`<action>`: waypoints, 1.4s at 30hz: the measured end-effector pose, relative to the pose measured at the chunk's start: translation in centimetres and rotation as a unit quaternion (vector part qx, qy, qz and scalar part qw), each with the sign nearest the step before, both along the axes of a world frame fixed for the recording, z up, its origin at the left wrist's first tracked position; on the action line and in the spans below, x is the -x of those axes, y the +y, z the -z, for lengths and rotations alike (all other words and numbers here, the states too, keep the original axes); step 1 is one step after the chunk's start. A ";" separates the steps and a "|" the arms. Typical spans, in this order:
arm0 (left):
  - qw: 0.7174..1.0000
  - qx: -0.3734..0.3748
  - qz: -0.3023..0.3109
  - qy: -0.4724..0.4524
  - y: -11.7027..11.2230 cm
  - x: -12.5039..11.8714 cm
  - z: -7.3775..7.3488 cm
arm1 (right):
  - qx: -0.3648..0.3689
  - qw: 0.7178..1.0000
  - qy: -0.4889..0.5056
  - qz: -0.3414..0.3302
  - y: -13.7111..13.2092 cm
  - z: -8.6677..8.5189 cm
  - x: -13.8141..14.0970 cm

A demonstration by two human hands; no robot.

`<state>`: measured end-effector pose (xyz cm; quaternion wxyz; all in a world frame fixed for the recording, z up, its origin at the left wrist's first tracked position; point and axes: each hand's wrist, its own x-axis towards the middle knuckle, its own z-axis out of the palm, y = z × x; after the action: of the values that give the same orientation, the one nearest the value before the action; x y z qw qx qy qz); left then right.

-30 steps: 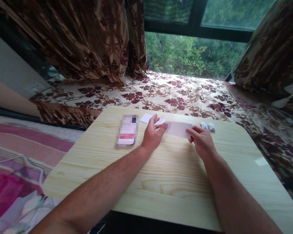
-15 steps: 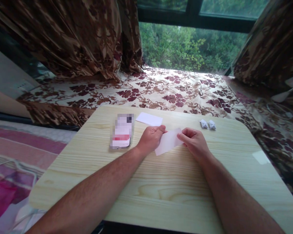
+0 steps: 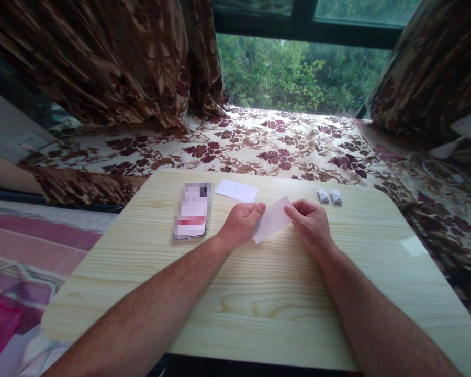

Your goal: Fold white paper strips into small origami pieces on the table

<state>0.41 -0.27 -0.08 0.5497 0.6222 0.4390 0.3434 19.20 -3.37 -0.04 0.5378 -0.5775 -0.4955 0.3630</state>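
A small white paper slip [image 3: 272, 222] is held tilted just above the light wooden table [image 3: 259, 293]. My left hand [image 3: 241, 223] pinches its left end with curled fingers. My right hand [image 3: 309, 224] pinches its upper right end. A second white slip [image 3: 236, 190] lies flat on the table behind my left hand. To the left of that hand lies a phone [image 3: 192, 210], face up. Two small folded white paper pieces [image 3: 329, 196] sit behind my right hand.
The table stands on a bed covered with a floral cloth [image 3: 275, 146]. Patterned curtains [image 3: 113, 63] hang left and right of a window [image 3: 298, 73]. A striped pink blanket [image 3: 27, 251] lies to the left. A white cable coil [image 3: 439, 170] lies far right.
The paper slip lay flat on the table under both hands; now both hands have picked it up and hold it tilted, slightly nearer to me. The view has shifted a little.
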 end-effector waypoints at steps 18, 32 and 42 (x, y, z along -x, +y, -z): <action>0.996 0.043 0.042 -0.060 -0.1 0.0 -0.8 | 0.032 0.999 0.029 -0.023 -0.2 -0.2 -0.3; 0.994 0.011 -0.053 -0.091 -0.1 -0.4 -0.6 | -0.016 0.995 0.074 -0.058 -0.5 -0.6 0.8; 0.996 0.018 -0.043 -0.075 0.1 -0.2 0.1 | -0.067 0.996 0.056 -0.010 -0.7 0.4 1.3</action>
<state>0.61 -0.15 -0.18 0.5772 0.5648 0.4290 0.4048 17.92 -4.06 -0.48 0.5983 -0.5139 -0.4935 0.3665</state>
